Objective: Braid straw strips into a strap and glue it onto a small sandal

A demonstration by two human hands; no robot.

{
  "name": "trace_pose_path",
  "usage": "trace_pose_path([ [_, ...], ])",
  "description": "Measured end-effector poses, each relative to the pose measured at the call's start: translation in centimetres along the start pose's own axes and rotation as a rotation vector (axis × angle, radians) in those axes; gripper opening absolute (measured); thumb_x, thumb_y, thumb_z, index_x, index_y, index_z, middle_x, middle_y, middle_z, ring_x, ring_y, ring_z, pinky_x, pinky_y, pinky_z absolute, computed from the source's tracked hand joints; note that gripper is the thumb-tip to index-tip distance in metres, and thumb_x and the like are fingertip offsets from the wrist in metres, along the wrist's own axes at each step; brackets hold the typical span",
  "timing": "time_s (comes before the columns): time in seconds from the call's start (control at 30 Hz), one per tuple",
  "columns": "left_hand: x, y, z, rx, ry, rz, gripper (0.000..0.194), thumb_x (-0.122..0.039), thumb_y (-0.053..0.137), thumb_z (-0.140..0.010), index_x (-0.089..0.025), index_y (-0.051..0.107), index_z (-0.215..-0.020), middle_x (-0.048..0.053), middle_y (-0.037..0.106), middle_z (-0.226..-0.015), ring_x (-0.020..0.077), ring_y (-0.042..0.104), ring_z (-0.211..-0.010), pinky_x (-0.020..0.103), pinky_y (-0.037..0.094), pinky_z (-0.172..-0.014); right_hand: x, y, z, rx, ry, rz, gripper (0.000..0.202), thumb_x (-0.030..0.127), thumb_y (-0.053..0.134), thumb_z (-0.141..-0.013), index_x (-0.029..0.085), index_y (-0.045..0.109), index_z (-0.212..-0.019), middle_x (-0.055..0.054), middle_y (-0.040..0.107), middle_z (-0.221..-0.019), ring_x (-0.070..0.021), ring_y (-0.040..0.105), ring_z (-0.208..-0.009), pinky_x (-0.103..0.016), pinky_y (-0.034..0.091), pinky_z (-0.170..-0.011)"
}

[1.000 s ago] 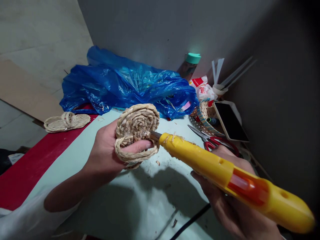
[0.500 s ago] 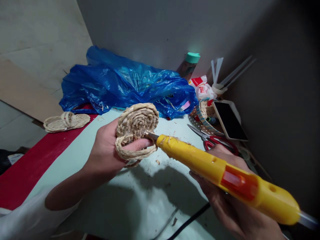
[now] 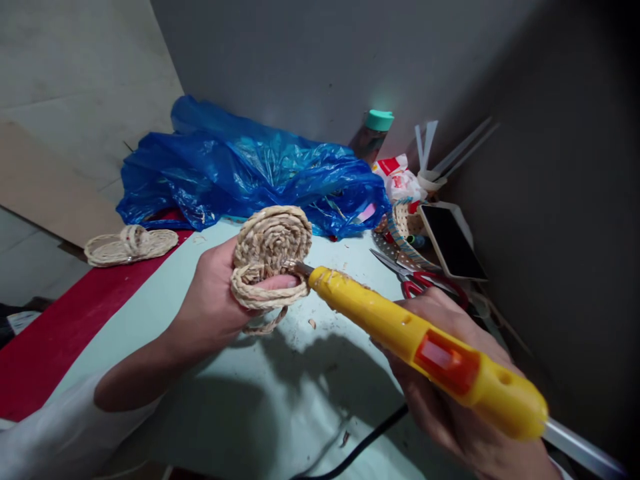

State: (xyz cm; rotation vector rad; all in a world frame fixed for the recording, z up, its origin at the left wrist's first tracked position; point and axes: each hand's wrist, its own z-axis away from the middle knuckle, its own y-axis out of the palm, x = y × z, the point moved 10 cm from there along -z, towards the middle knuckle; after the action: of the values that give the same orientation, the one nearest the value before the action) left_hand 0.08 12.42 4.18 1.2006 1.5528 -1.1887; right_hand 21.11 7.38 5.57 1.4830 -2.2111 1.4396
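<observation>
My left hand [image 3: 213, 293] is closed around a small woven straw slipper [image 3: 274, 237] with a coiled sole, its thumb inside the braided strap loop. A loose end of braid hangs below the strap. In my right hand [image 3: 445, 360] is a yellow hot glue gun [image 3: 380, 310] with an orange-red window and a clear glue stick out of its back end. The metal nozzle meets the slipper at the right edge, where sole and strap come together. Whether glue is coming out I cannot tell. A finished-looking straw slipper [image 3: 131, 247] lies at the table's left.
A crumpled blue plastic bag [image 3: 250, 167] covers the back of the pale table [image 3: 210, 413]. On the right are red-handled scissors [image 3: 413, 277], a woven basket [image 3: 400, 230], a phone-like device [image 3: 453, 240], glue sticks [image 3: 427, 143] and a green-capped bottle [image 3: 373, 137]. A black cord [image 3: 370, 437] runs in front.
The glue gun's back end has swung left and more of the clear stick shows behind it. Its nozzle remains at the slipper's right edge. The view has shifted slightly.
</observation>
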Motion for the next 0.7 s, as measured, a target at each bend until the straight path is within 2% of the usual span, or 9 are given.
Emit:
trace_pose_path([
  [0.13, 0.1, -0.1, 0.0, -0.014, -0.011, 0.001, 0.023, -0.021, 0.081, -0.069, -0.019, 0.072, -0.090, 0.000, 0.077, -0.085, 0.0161, 0.071, -0.075, 0.022, 0.057, -0.067, 1.7, -0.5, -0.2, -0.024, -0.158, 0.077, 0.031, 0.004, 0.055, -0.080, 0.024, 0.050, -0.104, -0.004, 0.061, -0.083, -0.0183, 0.048, -0.064, -0.038, 0.040, -0.062],
  [0.2, 0.1, -0.2, 0.0, -0.025, -0.009, 0.008, 0.023, -0.020, 0.081, -0.069, -0.019, 0.072, -0.090, 0.001, 0.077, -0.085, 0.0165, 0.071, -0.074, 0.023, 0.057, -0.066, 2.3, -0.8, 0.0, -0.047, -0.203, 0.079, 0.034, 0.005, 0.058, -0.079, 0.023, 0.052, -0.108, -0.004, 0.062, -0.083, -0.0197, 0.050, -0.068, -0.038, 0.041, -0.062],
  [0.23, 0.1, -0.3, 0.0, -0.029, -0.008, 0.014, 0.023, -0.020, 0.081, -0.068, -0.019, 0.072, -0.090, 0.001, 0.077, -0.084, 0.0166, 0.070, -0.074, 0.023, 0.057, -0.066, 2.1, -0.9, 0.1, -0.060, -0.179, 0.054, 0.033, 0.008, 0.059, -0.079, 0.024, 0.053, -0.108, -0.003, 0.062, -0.082, -0.0194, 0.051, -0.067, -0.037, 0.042, -0.061],
  [0.37, 0.8, -0.2, -0.1, -0.014, -0.070, 0.136, 0.029, -0.014, 0.084, -0.063, -0.020, 0.074, -0.090, -0.001, 0.077, -0.084, 0.0144, 0.069, -0.073, 0.021, 0.056, -0.068, -0.3, -1.8, 0.4, -0.137, 0.086, -0.046, 0.021, 0.020, 0.060, -0.086, 0.028, 0.059, -0.106, -0.003, 0.065, -0.089, -0.0202, 0.058, -0.073, -0.036, 0.048, -0.064],
  [0.47, 2.4, 0.7, -0.2, 0.028, -0.254, 0.412, 0.031, -0.012, 0.087, -0.058, -0.018, 0.074, -0.086, 0.000, 0.075, -0.078, 0.0130, 0.067, -0.064, 0.021, 0.056, -0.062, -4.4, -1.4, 0.5, -0.183, 0.422, -0.402, 0.010, 0.029, 0.056, -0.092, 0.025, 0.064, -0.097, -0.006, 0.066, -0.093, -0.0185, 0.058, -0.069, -0.031, 0.047, -0.054],
  [0.57, 4.0, 1.6, 0.1, 0.036, -0.473, 0.626, 0.034, -0.008, 0.088, -0.050, -0.012, 0.074, -0.080, 0.004, 0.073, -0.074, 0.0146, 0.067, -0.060, 0.023, 0.057, -0.058, -8.6, 1.1, 0.8, -0.208, 0.746, -0.817, 0.019, 0.039, 0.064, -0.086, 0.020, 0.064, -0.086, -0.005, 0.064, -0.081, -0.0115, 0.047, -0.054, -0.025, 0.038, -0.044],
  [0.63, 4.6, 1.8, 0.2, 0.018, -0.561, 0.658, 0.035, -0.006, 0.088, -0.047, -0.009, 0.074, -0.079, 0.005, 0.073, -0.073, 0.0152, 0.067, -0.059, 0.023, 0.057, -0.057, -10.4, 3.1, 1.2, -0.188, 0.884, -0.931, 0.022, 0.037, 0.071, -0.081, 0.017, 0.064, -0.083, -0.006, 0.066, -0.082, -0.0099, 0.045, -0.053, -0.023, 0.037, -0.044],
  [0.7, 4.8, 1.7, 0.2, 0.005, -0.583, 0.664, 0.035, -0.004, 0.086, -0.047, -0.008, 0.074, -0.080, 0.006, 0.073, -0.073, 0.0150, 0.067, -0.057, 0.023, 0.057, -0.056, -11.5, 4.9, 1.7, -0.148, 0.972, -0.978, 0.022, 0.033, 0.074, -0.077, 0.014, 0.065, -0.084, -0.009, 0.068, -0.088, -0.0099, 0.048, -0.056, -0.023, 0.040, -0.047],
])
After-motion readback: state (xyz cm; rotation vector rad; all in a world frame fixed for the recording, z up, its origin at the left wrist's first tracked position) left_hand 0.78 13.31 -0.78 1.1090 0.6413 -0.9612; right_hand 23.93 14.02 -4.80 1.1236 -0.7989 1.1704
